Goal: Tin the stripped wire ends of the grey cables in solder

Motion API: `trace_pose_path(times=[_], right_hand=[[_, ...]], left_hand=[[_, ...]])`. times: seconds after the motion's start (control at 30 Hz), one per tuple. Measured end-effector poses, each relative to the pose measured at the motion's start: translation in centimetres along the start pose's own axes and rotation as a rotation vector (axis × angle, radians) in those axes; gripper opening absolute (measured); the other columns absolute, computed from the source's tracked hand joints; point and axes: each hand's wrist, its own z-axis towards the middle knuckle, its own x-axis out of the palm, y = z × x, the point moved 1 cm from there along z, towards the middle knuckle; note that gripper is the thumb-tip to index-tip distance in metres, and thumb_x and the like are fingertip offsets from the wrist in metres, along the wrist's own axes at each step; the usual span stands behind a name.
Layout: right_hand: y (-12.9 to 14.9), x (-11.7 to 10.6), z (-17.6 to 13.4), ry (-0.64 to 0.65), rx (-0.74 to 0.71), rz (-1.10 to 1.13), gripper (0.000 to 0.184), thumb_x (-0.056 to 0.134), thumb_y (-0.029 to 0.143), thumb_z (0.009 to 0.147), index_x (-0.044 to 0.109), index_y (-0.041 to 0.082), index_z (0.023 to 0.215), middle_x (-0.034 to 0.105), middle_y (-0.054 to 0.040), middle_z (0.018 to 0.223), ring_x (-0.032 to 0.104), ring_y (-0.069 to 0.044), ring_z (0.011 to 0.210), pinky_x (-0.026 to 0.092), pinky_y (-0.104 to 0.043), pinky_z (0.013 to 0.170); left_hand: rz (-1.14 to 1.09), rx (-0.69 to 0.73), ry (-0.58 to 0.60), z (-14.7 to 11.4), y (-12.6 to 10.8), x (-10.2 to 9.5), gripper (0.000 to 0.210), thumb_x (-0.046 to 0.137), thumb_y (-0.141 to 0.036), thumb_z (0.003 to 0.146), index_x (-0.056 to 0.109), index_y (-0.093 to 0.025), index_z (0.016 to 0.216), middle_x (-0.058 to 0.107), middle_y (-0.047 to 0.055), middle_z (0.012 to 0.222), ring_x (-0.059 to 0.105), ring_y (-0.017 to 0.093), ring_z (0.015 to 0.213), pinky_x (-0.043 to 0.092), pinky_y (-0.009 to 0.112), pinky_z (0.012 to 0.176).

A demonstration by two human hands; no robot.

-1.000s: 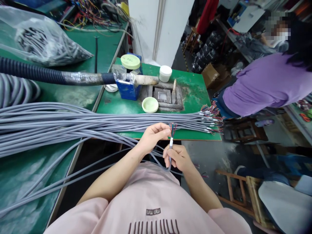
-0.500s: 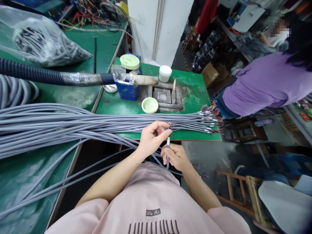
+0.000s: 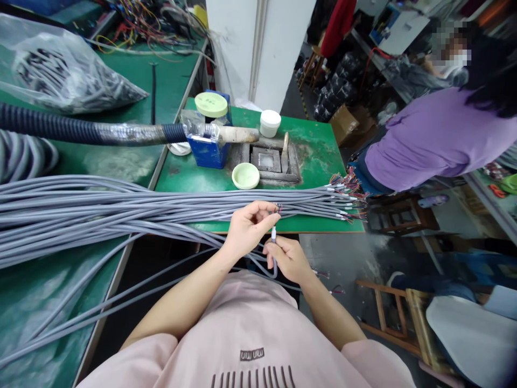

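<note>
My right hand [image 3: 287, 258] is closed around a grey cable [image 3: 275, 268], just below the white band near its upright end. Above it, my left hand [image 3: 252, 226] pinches the thin coloured wires [image 3: 279, 208] that fan out of that same cable. Behind both hands lies a thick bundle of grey cables [image 3: 194, 203], running from the left across the green table. The bundle's stripped ends [image 3: 348, 186] show coloured wires at the table's right end. A few loose cables [image 3: 157, 285] hang below the table edge, partly hidden by my arms.
A square soldering pot [image 3: 266, 160] sits in the table, with a pale green dish [image 3: 246, 175], a white tub [image 3: 270, 123] and a blue container [image 3: 208, 151] around it. A ribbed hose [image 3: 133, 133] reaches in from the left. A person in purple [image 3: 436, 140] is at the right, near a wooden stool [image 3: 398, 318].
The whole view has shifted slightly, with most things a little further left. Both hands keep their hold on the cable and its wires.
</note>
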Motion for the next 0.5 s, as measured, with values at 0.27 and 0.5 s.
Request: trace_pose_path(times=[0.27, 0.5], right_hand=[[0.2, -0.1, -0.1, -0.009, 0.009, -0.039, 0.031, 0.047, 0.034, 0.09, 0.058, 0.018, 0.066, 0.06, 0.0016, 0.051, 0.051, -0.009, 0.049, 0.041, -0.022, 0.056], [-1.2, -0.7, 0.1, 0.058, 0.109, 0.295, 0.04, 0.05, 0.052, 0.088, 0.061, 0.016, 0.075, 0.06, 0.002, 0.048, 0.043, -0.008, 0.037, 0.032, -0.022, 0.043]], left_hand=[[-0.111, -0.1, 0.075, 0.8, -0.6, 0.0, 0.024, 0.082, -0.032, 0.061, 0.07, -0.014, 0.071, 0.065, 0.0, 0.063, 0.054, 0.008, 0.056, 0.045, 0.02, 0.054], [0.061, 0.293, -0.038, -0.1, 0.4, 0.2, 0.01, 0.073, -0.027, 0.075, 0.071, -0.018, 0.072, 0.068, 0.0, 0.064, 0.057, 0.01, 0.055, 0.047, 0.023, 0.054]])
